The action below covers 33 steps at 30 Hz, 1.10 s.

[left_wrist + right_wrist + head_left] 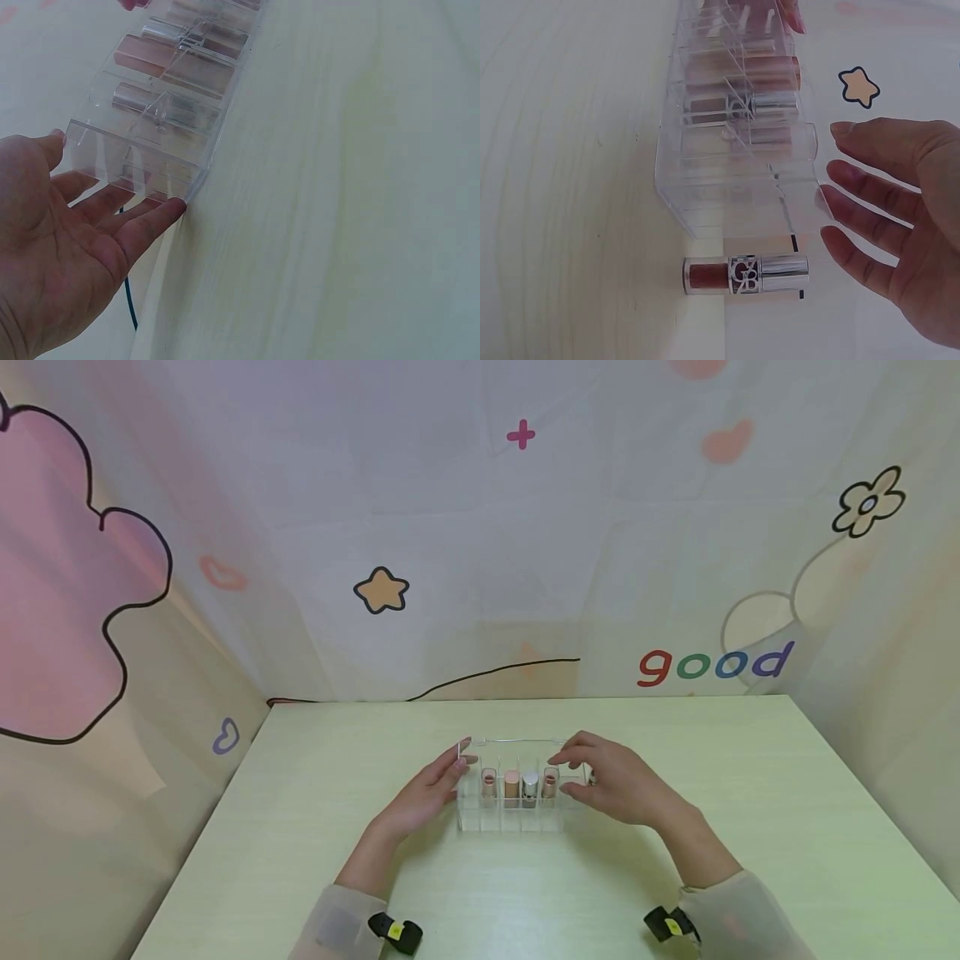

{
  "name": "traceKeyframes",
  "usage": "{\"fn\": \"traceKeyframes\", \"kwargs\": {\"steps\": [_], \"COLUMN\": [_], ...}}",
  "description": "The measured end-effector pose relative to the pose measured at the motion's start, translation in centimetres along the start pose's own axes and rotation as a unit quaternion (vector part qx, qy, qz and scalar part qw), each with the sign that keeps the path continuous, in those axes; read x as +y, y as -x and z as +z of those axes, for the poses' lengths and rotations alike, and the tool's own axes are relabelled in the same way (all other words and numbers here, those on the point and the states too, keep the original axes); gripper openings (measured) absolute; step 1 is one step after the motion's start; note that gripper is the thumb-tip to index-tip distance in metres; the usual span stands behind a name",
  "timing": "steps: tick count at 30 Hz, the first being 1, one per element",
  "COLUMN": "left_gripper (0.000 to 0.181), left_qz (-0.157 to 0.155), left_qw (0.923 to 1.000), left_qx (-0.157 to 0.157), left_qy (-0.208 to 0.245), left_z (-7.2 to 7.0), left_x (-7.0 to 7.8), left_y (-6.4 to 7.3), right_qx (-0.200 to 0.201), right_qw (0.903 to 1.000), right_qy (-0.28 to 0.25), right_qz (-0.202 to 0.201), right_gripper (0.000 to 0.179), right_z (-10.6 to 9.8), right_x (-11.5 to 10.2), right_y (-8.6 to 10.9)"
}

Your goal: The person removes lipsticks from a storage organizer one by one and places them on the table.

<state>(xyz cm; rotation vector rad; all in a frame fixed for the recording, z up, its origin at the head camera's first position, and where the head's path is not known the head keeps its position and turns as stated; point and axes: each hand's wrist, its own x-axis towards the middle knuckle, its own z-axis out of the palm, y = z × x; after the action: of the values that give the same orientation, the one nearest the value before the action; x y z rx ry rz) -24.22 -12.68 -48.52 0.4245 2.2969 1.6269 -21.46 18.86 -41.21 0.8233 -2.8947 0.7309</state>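
A clear plastic lipstick organizer (pixel 480 820) stands on the table with several lip tubes upright in its slots, among them a peach-capped tube (pixel 512 783) and a silver-capped tube (pixel 530 783). My left hand (pixel 429 792) rests against the organizer's left end; in the left wrist view, fairly straight fingers (pixel 154 225) touch its end wall. At the right end is my right hand (pixel 618 777), its fingers parted and holding nothing. The right wrist view shows a silver-capped lip gloss tube (pixel 746 275) outside the organizer, just beyond its right end, near the right hand's fingertips.
The pale wooden table (pixel 300 827) runs back to a printed cloth backdrop (pixel 480 527), with more cloth at both sides. Black wrist cameras (pixel 396 932) sit on both sleeves. In the left wrist view, a dark cable (pixel 130 304) hangs past the table edge.
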Motion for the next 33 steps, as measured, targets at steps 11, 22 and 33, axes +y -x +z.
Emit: {"fn": "traceKeyframes", "kwargs": {"steps": [11,22,33], "left_gripper": [0.050,0.049,0.051], "left_qz": [-0.003,-0.002,-0.002], "left_qw": [1.0000,1.0000,1.0000], "left_qx": [-0.001,-0.001,0.001], "left_qy": [0.000,0.001,-0.001], "left_z": [0.0,0.0,0.1], "left_x": [0.1,0.1,0.3], "left_y": [0.1,0.0,0.1], "right_qx": [-0.003,0.027,0.028], "right_qw": [0.9997,0.9978,0.9974], "right_qy": [0.024,0.059,0.067], "right_qz": [-0.004,-0.014,0.000], "right_gripper": [0.034,0.030,0.025], "right_z": [0.9,1.7,2.1], "right_x": [-0.2,-0.3,-0.5], "right_y": [-0.4,-0.6,-0.6]}}
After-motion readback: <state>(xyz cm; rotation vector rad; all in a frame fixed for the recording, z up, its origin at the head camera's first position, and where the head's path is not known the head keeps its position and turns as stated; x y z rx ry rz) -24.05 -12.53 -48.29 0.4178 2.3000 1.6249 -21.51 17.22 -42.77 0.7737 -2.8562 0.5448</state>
